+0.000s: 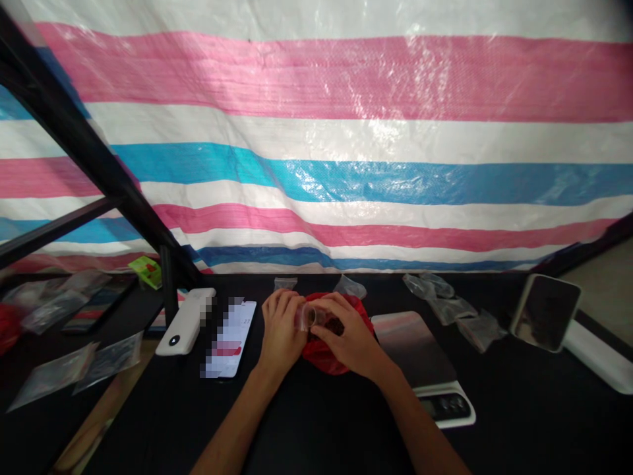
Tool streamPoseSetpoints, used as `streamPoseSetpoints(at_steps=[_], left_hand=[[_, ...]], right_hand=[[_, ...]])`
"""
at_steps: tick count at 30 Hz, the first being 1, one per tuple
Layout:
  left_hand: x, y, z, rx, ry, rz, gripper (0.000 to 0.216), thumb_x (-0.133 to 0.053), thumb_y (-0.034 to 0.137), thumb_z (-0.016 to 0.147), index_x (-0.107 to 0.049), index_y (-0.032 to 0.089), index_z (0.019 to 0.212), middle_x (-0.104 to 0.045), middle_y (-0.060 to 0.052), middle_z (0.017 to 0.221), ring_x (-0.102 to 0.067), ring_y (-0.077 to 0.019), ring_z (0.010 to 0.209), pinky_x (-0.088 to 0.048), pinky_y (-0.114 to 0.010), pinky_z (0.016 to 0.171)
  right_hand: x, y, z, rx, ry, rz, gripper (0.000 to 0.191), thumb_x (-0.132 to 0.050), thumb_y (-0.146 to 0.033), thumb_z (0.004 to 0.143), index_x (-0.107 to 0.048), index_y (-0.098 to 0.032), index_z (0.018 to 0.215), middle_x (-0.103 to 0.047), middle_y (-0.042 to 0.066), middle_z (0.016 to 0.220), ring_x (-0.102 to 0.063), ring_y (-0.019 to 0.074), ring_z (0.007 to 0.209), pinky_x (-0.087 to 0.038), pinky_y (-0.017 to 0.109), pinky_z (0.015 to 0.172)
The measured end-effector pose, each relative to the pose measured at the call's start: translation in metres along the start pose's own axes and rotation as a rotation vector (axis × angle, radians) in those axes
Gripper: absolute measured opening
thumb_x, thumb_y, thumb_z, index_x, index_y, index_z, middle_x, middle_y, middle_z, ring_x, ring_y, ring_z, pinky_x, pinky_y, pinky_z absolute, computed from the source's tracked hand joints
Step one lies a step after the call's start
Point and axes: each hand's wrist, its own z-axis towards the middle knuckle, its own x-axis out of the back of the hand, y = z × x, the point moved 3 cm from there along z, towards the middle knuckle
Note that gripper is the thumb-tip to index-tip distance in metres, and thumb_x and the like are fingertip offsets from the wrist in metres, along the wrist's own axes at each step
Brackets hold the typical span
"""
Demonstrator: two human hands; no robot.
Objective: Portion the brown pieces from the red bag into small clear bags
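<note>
Both hands met at the middle of the worktop [316, 422]. Left hand [281, 330] had fingers curled and pressed around the near end of a small clear bag [307, 318]. Right hand [346, 336] pinched the other end of the same bag, thumb and fingers closed on it. The bag sat between the two hands, lifted just over a red bag [324, 356]. The red bag lay crumpled on the worktop under both hands, its mouth open with something dark inside; couldn't tell what.

Just left of the left hand: a phone [230, 338] flat on the worktop, screen up. Next to it, further left, a white power bank [185, 321].

Just right of the right hand: a scale [420, 349], steel plate on top, display at the near edge, dark.

Behind the hands, at the back edge of the worktop, two small clear packets [349, 286], near the red bag. More empty clear packets [452, 307] lay scattered to the right beyond the scale. Far right, a tilted mirror-like panel [544, 311] on a white base.

Far left, past a black frame post [168, 284], more clear packets [74, 366] on a lower surface and a green packet [147, 270].

A striped pink, blue and white tarp [346, 132] hung behind everything.
</note>
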Motion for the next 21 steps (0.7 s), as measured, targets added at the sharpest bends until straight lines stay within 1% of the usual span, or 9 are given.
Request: streamPoseSetpoints(at_steps=[3, 7, 9, 11, 13, 15, 17, 19, 21], left_hand=[[0.001, 0.003, -0.001, 0.025, 0.021, 0.007, 0.019, -0.061, 0.014, 0.089, -0.065, 0.022, 0.106, -0.068, -0.009, 0.117, -0.049, -0.0324, 0.122, -0.038, -0.048, 0.102], [0.002, 0.004, -0.001, 0.058, 0.02, 0.021, 0.026, -0.069, 0.013, 0.081, -0.067, 0.022, 0.106, -0.069, -0.009, 0.116, -0.048, -0.0343, 0.12, -0.038, -0.05, 0.101], [0.003, 0.004, -0.002, 0.066, 0.018, 0.031, 0.026, -0.069, 0.013, 0.08, -0.067, 0.022, 0.105, -0.069, -0.009, 0.116, -0.048, -0.0352, 0.12, -0.039, -0.051, 0.101], [0.002, 0.005, -0.003, 0.066, 0.018, 0.045, 0.026, -0.066, 0.011, 0.08, -0.066, 0.022, 0.104, -0.069, -0.009, 0.115, -0.049, -0.0356, 0.121, -0.039, -0.051, 0.101], [0.001, 0.006, -0.004, 0.063, 0.018, 0.06, 0.029, -0.063, 0.008, 0.079, -0.066, 0.021, 0.104, -0.069, -0.01, 0.115, -0.049, -0.0357, 0.121, -0.039, -0.051, 0.101], [0.0, 0.008, -0.005, 0.059, 0.021, 0.072, 0.034, -0.064, 0.008, 0.077, -0.065, 0.021, 0.107, -0.068, -0.01, 0.117, -0.049, -0.0361, 0.121, -0.04, -0.051, 0.101], [-0.001, 0.009, -0.005, 0.051, 0.026, 0.084, 0.037, -0.066, 0.01, 0.077, -0.066, 0.022, 0.112, -0.068, -0.01, 0.119, -0.049, -0.0367, 0.122, -0.04, -0.051, 0.102], [-0.001, 0.01, -0.005, 0.04, 0.039, 0.095, 0.036, -0.068, 0.014, 0.079, -0.066, 0.022, 0.114, -0.068, -0.01, 0.12, -0.049, -0.0369, 0.122, -0.04, -0.052, 0.102], [-0.001, 0.01, -0.006, 0.032, 0.043, 0.097, 0.034, -0.069, 0.015, 0.08, -0.066, 0.021, 0.114, -0.068, -0.011, 0.118, -0.049, -0.0367, 0.122, -0.04, -0.052, 0.102]], right_hand=[[-0.002, 0.005, -0.001, 0.022, 0.015, -0.073, 0.034, -0.071, -0.017, 0.088, -0.068, -0.029, 0.12, -0.062, 0.003, 0.119, -0.061, 0.0204, 0.112, -0.049, 0.036, 0.103], [-0.006, 0.006, -0.003, 0.063, -0.028, -0.148, 0.044, -0.076, -0.021, 0.088, -0.065, -0.031, 0.129, -0.06, 0.004, 0.122, -0.061, 0.0216, 0.114, -0.05, 0.037, 0.104], [-0.009, 0.003, -0.004, 0.075, -0.059, -0.129, 0.046, -0.071, -0.016, 0.09, -0.064, -0.032, 0.133, -0.058, 0.005, 0.126, -0.06, 0.0214, 0.117, -0.049, 0.037, 0.106], [-0.012, -0.001, -0.006, 0.098, -0.089, -0.089, 0.049, -0.061, -0.009, 0.093, -0.062, -0.033, 0.136, -0.057, 0.005, 0.13, -0.057, 0.0206, 0.123, -0.047, 0.037, 0.11], [-0.013, -0.003, -0.006, 0.113, -0.096, -0.064, 0.055, -0.055, -0.003, 0.093, -0.059, -0.032, 0.139, -0.056, 0.006, 0.133, -0.056, 0.0203, 0.126, -0.045, 0.038, 0.113], [-0.013, -0.003, -0.006, 0.109, -0.061, -0.065, 0.055, -0.055, -0.001, 0.09, -0.059, -0.03, 0.137, -0.058, 0.006, 0.131, -0.057, 0.0206, 0.125, -0.046, 0.039, 0.112], [-0.012, -0.002, -0.005, 0.122, -0.009, -0.085, 0.048, -0.056, -0.001, 0.089, -0.06, -0.027, 0.129, -0.061, 0.006, 0.127, -0.058, 0.0206, 0.122, -0.048, 0.039, 0.109], [-0.012, -0.002, -0.005, 0.169, 0.021, -0.119, 0.041, -0.053, 0.0, 0.091, -0.062, -0.026, 0.122, -0.061, 0.006, 0.126, -0.058, 0.0203, 0.122, -0.048, 0.038, 0.109], [-0.012, -0.003, -0.006, 0.198, 0.032, -0.161, 0.039, -0.049, -0.001, 0.094, -0.063, -0.026, 0.12, -0.061, 0.007, 0.128, -0.058, 0.0205, 0.124, -0.048, 0.039, 0.109]])
